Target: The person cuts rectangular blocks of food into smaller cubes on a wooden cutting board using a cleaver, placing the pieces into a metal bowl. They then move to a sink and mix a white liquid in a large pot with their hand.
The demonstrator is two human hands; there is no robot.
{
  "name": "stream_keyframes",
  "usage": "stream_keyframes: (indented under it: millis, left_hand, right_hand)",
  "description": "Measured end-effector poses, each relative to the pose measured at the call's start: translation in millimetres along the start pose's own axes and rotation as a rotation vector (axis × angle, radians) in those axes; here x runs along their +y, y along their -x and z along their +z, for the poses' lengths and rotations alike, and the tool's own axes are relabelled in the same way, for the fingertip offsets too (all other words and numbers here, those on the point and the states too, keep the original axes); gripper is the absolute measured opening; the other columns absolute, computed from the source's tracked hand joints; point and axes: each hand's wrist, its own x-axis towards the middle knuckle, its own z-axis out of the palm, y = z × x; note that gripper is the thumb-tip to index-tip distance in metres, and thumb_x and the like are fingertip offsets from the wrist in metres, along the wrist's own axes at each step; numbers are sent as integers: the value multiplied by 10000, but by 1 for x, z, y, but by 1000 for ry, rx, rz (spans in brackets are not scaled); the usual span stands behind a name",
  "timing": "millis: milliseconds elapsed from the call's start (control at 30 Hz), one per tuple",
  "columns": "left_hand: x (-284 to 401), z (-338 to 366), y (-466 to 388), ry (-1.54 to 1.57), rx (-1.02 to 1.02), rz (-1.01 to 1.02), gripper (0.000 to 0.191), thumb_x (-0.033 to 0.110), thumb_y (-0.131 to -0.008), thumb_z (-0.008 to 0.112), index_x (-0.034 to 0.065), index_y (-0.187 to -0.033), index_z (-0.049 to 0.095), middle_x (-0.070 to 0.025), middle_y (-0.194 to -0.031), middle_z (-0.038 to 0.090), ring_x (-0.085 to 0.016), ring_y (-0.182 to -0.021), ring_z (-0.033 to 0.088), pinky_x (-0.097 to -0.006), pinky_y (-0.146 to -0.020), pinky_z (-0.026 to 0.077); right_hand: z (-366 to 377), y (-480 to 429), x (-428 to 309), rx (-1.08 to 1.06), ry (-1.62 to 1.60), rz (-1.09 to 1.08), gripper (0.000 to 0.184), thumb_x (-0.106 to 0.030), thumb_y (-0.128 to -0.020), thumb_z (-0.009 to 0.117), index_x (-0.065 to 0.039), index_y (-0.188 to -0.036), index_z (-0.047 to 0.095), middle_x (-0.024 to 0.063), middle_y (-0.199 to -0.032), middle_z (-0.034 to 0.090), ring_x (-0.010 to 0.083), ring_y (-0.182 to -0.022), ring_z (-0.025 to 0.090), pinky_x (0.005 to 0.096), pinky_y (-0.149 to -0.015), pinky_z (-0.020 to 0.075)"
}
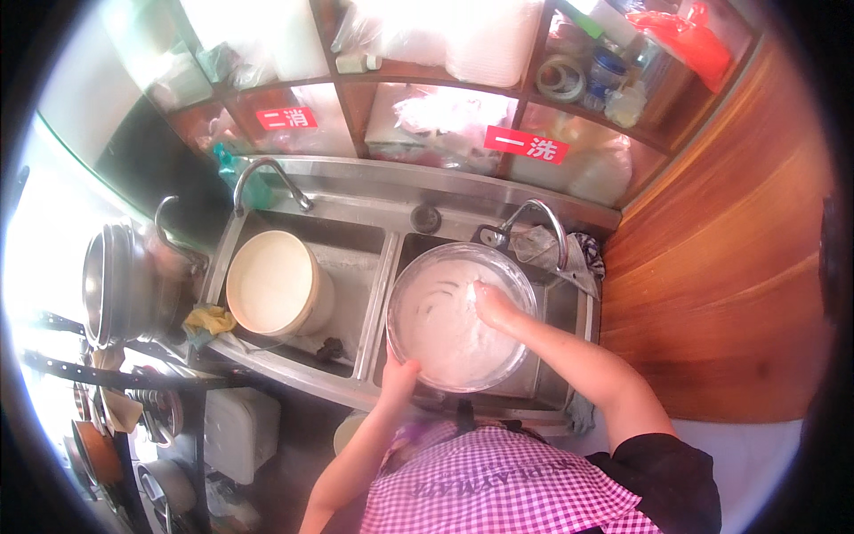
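Observation:
A large round metal bowl (pixel 395 294) rests over the right sink basin (pixel 555 320). Whitish, cloudy contents (pixel 434 337) fill much of it, with streaks on the inner wall. My left hand (pixel 399 374) grips the bowl's near-left rim, thumb on top and the other fingers hidden beneath. Inside the bowl, my right hand (pixel 492 306) reaches into the contents, its fingertips partly covered, so their pose is unclear. In the left basin stands a cream-coloured bucket (pixel 319 300), its pale top surface facing up.
Curved faucets (pixel 272 160) (pixel 544 203) arch over both basins. Cloths lie at the left rim (pixel 210 320) and back right corner (pixel 587 257). Stacked metal pots (pixel 113 280) stand at left. Shelves (pixel 427 80) line the back; a wooden panel (pixel 720 280) bounds the right.

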Motion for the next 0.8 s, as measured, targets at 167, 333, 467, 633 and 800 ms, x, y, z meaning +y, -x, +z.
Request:
stream_keyframes:
  millis: [167, 333, 467, 633, 800]
  left_hand:
    - [1, 16, 10, 35, -35, -20, 868, 19, -735, 536, 131, -1543, 241, -161, -1386, 521, -281, -1257, 517, -356, -1046, 409]
    - [-54, 16, -17, 0, -89, -151, 880, 23, -738, 524, 157, -1554, 224, -167, -1396, 510, -276, -1260, 514, -357, -1041, 414]
    - [-98, 15, -35, 73, -130, -68, 880, 25, -741, 518, 158, -1556, 215, -172, -1390, 512, -280, -1257, 516, -363, -1035, 417]
    - [-93, 19, -36, 57, -98, -189, 882, 23, -742, 518, 162, -1556, 210, -171, -1387, 514, -284, -1248, 521, -364, -1027, 423]
    - [-36, 29, -8, 56, -114, -161, 894, 28, -742, 523, 183, -1561, 199, -173, -1352, 540, -286, -1221, 543, -366, -1005, 441]
  right_hand:
    - [-10, -2, -6, 22, -98, -36, 262, -186, -964, 446, 44, -957, 572, 281, -900, 653, 420, -889, 653, 498, -767, 501]
    - [-17, 13, 1, 138, 89, -294, 150, -109, -901, 547, 30, -953, 571, 274, -883, 648, 450, -864, 633, 498, -750, 503]
    - [-26, 31, 0, 99, 49, -267, 114, -67, -876, 566, 26, -941, 573, 270, -859, 649, 454, -850, 630, 496, -740, 502]
    - [-43, 46, -4, 42, 73, -144, 184, -124, -922, 520, 36, -986, 585, 268, -908, 656, 417, -903, 646, 481, -780, 502]
    - [-32, 14, 2, 421, -324, -29, 317, -162, -907, 549, 7, -1170, 601, 239, -1103, 647, 410, -1148, 564, 475, -1026, 410]
